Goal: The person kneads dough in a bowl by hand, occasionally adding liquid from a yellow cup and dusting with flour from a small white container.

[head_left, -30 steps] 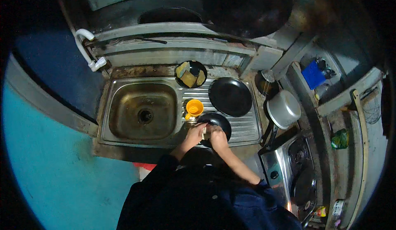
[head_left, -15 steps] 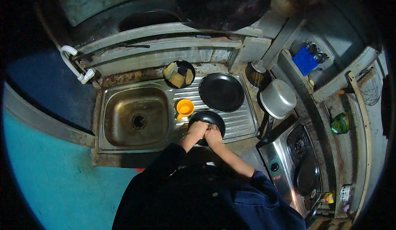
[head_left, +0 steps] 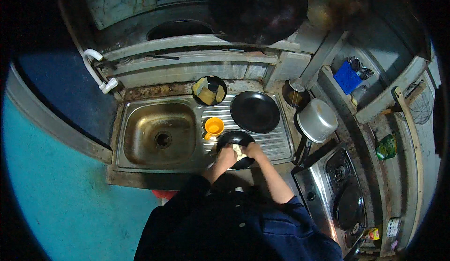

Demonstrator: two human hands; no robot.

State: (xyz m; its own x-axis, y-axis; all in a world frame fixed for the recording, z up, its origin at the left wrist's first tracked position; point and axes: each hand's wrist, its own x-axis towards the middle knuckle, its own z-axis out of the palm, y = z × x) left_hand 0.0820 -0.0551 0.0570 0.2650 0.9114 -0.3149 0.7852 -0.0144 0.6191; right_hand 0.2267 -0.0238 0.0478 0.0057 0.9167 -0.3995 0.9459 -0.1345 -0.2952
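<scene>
As I look down, my left hand [head_left: 228, 157] and right hand [head_left: 254, 150] are curled around a cream-coloured, soft-looking lump [head_left: 238, 152] over a round, shiny black dish [head_left: 235, 137], presumably so the dish catches whatever falls. A round yellow-orange mug [head_left: 214, 127] stands just beside it on the ribbed steel drainboard [head_left: 276, 144], likely for easy reach.

Head-worn fisheye, facing down, over the hands [head_left: 228, 157]

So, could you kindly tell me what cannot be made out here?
Head view:
Pale lump: partly covered by left hand and right hand, too small to identify.
Black bowl: bottom hidden by hands and lump.
Cutlery: too small to count.
Dark round object: upper part lost in shadow.
</scene>
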